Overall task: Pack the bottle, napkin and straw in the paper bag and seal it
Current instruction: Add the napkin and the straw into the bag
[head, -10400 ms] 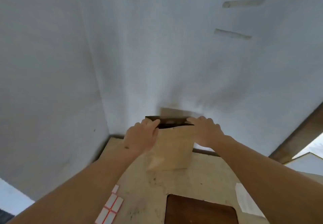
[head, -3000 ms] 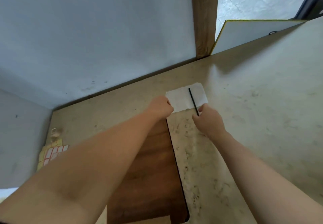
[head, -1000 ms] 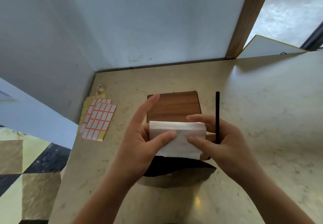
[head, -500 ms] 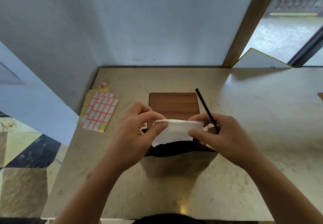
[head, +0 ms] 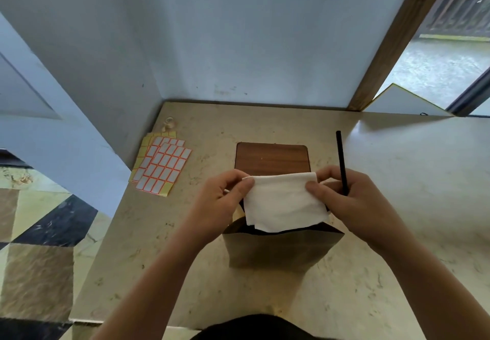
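Beige stone counter (head: 397, 207): both hands, left hand (head: 220, 199) and right hand (head: 347, 201), pinch a soft, limp white paper napkin (head: 283, 201) by its top corners above the open brown paper bag (head: 278, 249); the right also grips a thin black straw (head: 340, 159).

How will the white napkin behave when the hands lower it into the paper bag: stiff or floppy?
Probably floppy: the napkin sags between the left hand and right hand. Likely very light, pinched only at its corners. It may crumple against the paper bag.

White napkin (head: 283, 201) over open bag (head: 278, 249)
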